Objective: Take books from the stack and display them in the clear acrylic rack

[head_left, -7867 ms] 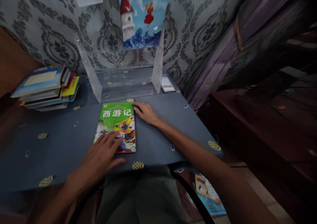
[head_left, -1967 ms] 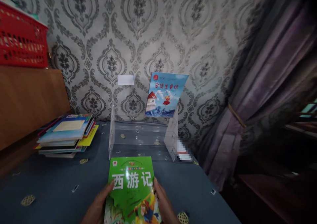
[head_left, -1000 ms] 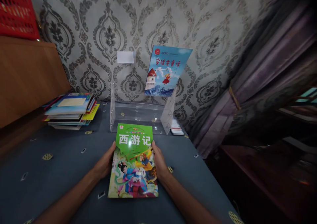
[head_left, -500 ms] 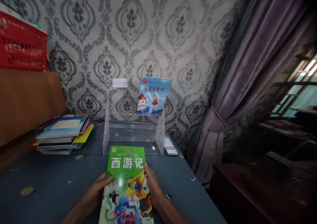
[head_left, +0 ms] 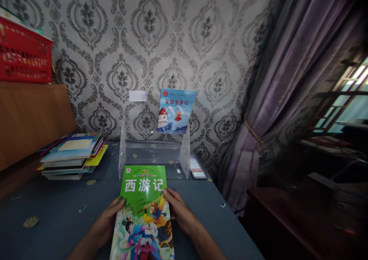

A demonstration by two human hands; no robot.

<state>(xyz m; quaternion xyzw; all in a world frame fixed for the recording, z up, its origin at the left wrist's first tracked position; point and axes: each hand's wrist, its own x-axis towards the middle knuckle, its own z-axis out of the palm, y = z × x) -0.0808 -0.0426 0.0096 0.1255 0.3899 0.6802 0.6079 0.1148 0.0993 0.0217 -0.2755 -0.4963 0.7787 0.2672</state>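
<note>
A green picture book (head_left: 143, 210) with large white characters and colourful cartoon figures is held close in front of me, its cover facing up. Along its left edge my left hand (head_left: 107, 218) grips it, thumb at the cover's edge. My right hand (head_left: 179, 210) holds the right edge, thumb on the cover near the last white character. Fingers under the book are hidden. Just beyond stands a clear acrylic stand (head_left: 122, 152). A blue storybook (head_left: 176, 111) rests tilted on the right of its upper tier.
A stack of books (head_left: 71, 156) lies at the left of the dark tablecloth (head_left: 57, 206). Behind it, a red basket (head_left: 25, 53) sits on a wooden cabinet (head_left: 34, 118). Purple curtains (head_left: 258, 110) hang at the right. A white paper strip (head_left: 137, 95) is on the wall.
The green book has shifted slightly left and up in view, in both hands. My right thumb now lies further onto the cover. The blue storybook stays on the stand.
</note>
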